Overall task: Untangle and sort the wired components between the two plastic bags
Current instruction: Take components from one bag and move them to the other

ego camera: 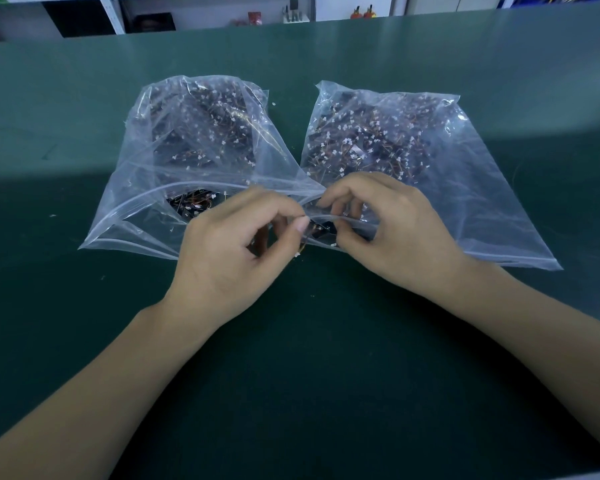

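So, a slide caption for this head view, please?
Both hands work a wired component between two plastic bags on a green table.

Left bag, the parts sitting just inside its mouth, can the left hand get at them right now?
Probably yes. The left bag gapes toward the person, parts lie just inside, and the left hand is beside them, though busy pinching something.

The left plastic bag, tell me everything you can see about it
The left plastic bag is clear, crinkled film with a zip strip along its mouth, which gapes open toward the person. It lies flat on the green table, bulging with dark wired components with white connectors. Its right edge meets the right bag, and the left hand covers its near corner.
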